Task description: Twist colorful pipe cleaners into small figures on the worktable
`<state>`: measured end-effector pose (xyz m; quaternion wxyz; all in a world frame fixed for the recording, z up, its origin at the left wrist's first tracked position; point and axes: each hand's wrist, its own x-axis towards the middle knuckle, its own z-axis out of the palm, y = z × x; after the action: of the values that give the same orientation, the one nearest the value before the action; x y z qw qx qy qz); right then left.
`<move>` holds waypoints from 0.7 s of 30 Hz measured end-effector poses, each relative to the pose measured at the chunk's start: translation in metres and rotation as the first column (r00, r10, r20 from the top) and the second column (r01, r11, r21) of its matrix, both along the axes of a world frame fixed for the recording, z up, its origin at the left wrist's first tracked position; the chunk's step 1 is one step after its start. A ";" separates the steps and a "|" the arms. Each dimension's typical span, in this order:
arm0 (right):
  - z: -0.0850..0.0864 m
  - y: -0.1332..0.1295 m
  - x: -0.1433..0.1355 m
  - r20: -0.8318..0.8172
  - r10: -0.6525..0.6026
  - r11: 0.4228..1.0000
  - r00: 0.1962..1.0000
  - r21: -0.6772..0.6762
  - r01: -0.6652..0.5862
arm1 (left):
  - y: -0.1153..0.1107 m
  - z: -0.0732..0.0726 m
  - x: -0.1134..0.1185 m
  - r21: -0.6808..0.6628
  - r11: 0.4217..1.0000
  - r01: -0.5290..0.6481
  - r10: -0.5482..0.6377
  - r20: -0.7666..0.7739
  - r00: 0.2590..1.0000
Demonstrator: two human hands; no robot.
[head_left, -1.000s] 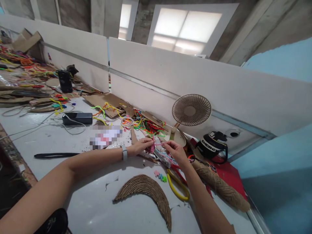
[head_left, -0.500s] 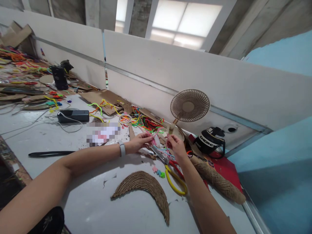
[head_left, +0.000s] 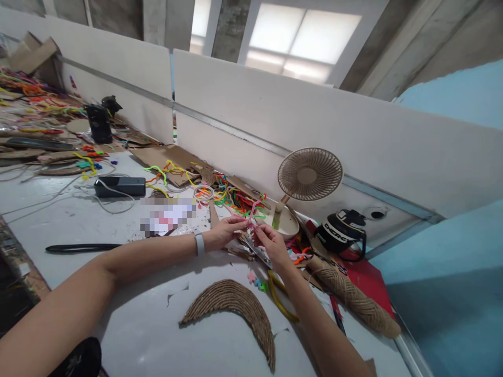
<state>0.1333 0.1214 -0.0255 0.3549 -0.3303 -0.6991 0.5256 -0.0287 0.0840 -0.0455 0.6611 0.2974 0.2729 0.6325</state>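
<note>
While both hands meet over the counter (head_left: 118, 324), left hand (head_left: 223, 233) and right hand (head_left: 269, 245) pinch a pink pipe cleaner (head_left: 252, 210) between fingertips, low above the clutter. Step in hand looks like twisting or bending it; next move likely needs a firm pinch and small turns. Fuzzy, thin, kinked upward. Beside them: loose pipe cleaners (head_left: 231, 198), desk fan (head_left: 309, 175), woven crescent (head_left: 236, 303).

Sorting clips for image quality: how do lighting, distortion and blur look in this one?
Head view: bright white ceiling panels wash out; wide-angle lens bends the white partition wall; a pixelated patch hides something on the grey table; the left hand and right hand stay sharp, casting soft shadows.
</note>
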 end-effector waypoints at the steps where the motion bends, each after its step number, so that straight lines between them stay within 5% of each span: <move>1: 0.000 0.000 -0.001 0.001 -0.018 1.000 1.000 0.007 0.018 | 0.001 -0.001 0.000 0.001 1.000 -0.002 0.002 -0.007 1.000; 16: -0.018 -0.003 0.000 0.174 -0.165 0.913 0.971 0.399 0.084 | 0.009 -0.019 0.001 0.027 0.998 -0.065 0.067 -0.088 0.994; 21: -0.023 -0.003 -0.001 0.173 -0.153 0.927 0.973 0.367 0.080 | 0.010 -0.021 0.003 0.045 0.996 -0.073 0.077 -0.087 0.993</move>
<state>0.1324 0.1186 -0.0483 0.3684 -0.3520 -0.7938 0.3320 -0.0257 0.0937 -0.0662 0.6177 0.3285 0.2998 0.6486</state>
